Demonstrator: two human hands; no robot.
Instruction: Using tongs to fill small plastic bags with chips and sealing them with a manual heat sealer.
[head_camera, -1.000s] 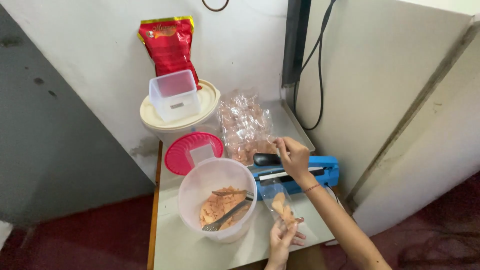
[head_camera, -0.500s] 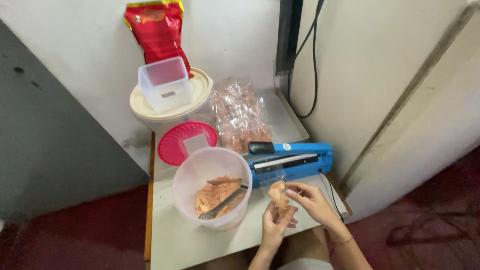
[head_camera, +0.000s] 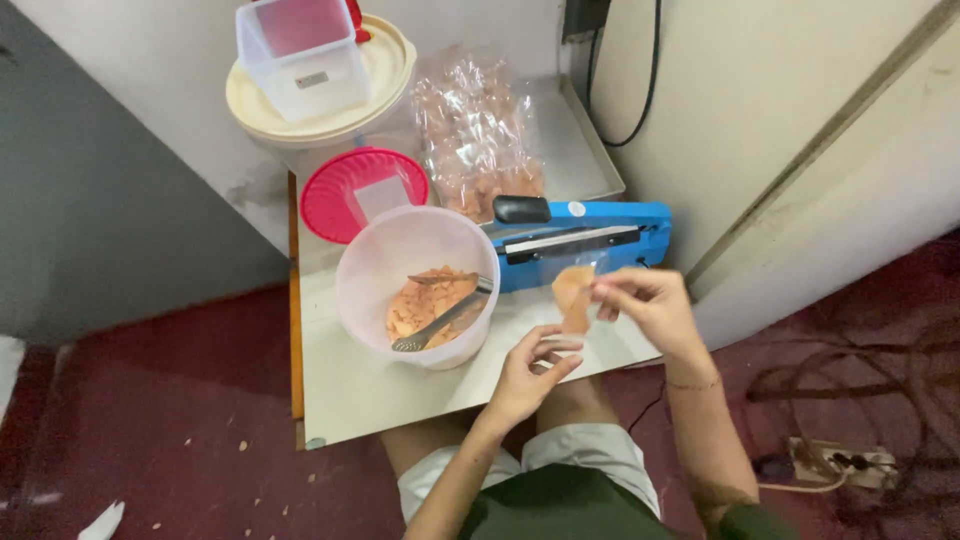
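My right hand (head_camera: 650, 305) pinches the top of a small clear bag of orange snack pieces (head_camera: 573, 295), held just in front of the blue heat sealer (head_camera: 585, 240). Just below the bag is my left hand (head_camera: 528, 372), fingers curled and touching its lower end. Left of my hands, a translucent white bowl (head_camera: 415, 245) holds more orange snack pieces and metal tongs (head_camera: 445, 315). Everything stands on a small white table (head_camera: 370, 395).
A pink lid (head_camera: 345, 185) lies behind the bowl. A pile of filled clear bags (head_camera: 475, 130) rests near the wall. A clear square container (head_camera: 300, 50) sits on a cream bucket lid (head_camera: 385, 80). Cables and a power strip (head_camera: 835, 460) lie on the dark red floor at right.
My right hand left the sealer handle and came down to the small bag; both hands lifted the bag toward the sealer. The camera has tilted downward and closer.
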